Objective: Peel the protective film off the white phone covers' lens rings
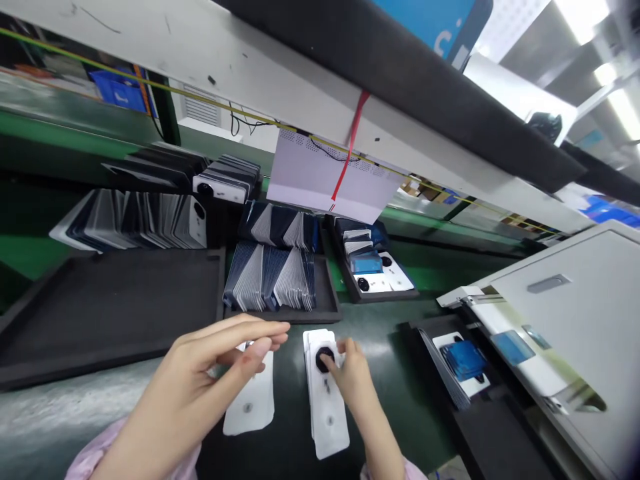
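Note:
In front of me lie two small stacks of white phone back covers. My right hand (353, 377) grips the upper end of the right-hand phone back cover (330, 421), its thumb over the black round camera part and its fingers at the right edge. Other white covers show beneath it, slightly out of line. My left hand (213, 370) is held above the left stack of covers (250, 407), fingers stretched out and thumb apart, with nothing visible between them. It hides the upper part of that stack.
Behind my hands, a black tray (331, 313) holds many upright covers in rows. A bare black tray (145, 300) is at left, below more standing covers (145, 220). To the right are a tray edge (385, 297) and blue-filmed pieces (465, 360). A shelf beam (300, 80) crosses above.

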`<state>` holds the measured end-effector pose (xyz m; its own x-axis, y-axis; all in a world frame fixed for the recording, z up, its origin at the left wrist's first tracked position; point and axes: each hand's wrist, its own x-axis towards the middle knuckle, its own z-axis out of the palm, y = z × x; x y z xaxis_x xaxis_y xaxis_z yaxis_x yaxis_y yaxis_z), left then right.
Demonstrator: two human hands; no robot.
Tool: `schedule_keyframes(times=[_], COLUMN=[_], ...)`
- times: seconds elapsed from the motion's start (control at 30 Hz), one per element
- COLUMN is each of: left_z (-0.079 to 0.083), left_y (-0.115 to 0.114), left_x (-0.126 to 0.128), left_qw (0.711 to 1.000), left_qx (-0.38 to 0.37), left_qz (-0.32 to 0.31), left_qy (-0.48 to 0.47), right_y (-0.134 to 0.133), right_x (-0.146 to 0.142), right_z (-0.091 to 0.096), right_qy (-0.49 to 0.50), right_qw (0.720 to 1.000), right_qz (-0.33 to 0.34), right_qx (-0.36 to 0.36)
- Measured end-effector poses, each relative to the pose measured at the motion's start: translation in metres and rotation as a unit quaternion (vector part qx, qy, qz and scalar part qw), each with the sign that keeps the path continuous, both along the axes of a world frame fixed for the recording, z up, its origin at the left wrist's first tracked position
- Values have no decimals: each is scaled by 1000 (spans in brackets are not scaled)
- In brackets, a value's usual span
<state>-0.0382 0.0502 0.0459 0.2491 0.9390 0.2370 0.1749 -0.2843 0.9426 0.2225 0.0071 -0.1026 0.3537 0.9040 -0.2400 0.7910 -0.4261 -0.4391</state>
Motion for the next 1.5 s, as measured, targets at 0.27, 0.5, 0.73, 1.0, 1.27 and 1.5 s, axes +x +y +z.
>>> schedule_keyframes(times=[0.27, 0.5, 0.73, 1.0, 1.27, 1.5], left_z=[-11, -20, -57, -37, -38, -46], left_y=[-11, -5, 18, 15, 20, 27], left_x=[-33, -61, -42, -24, -30, -25], left_qw=[1000, 998, 982, 955, 960, 977], left_qx=[9, -33, -188, -239, -253, -209], left_qz=[22, -3, -10, -127, -49, -23], left_qy=[-7, 46, 13, -117, -105, -13], right_y=[30, 32, 22, 20, 38, 57], right_x=[-117, -95, -75, -95, -107, -111], right_z=[-13, -23, 40, 110, 88, 94], right_qy=[30, 151, 391, 503, 416, 123], right_qw=[991, 984, 917, 844, 864, 846], right_qz=[97, 84, 58, 55, 115, 180], right_qx=[-82, -43, 53, 179, 259, 486])
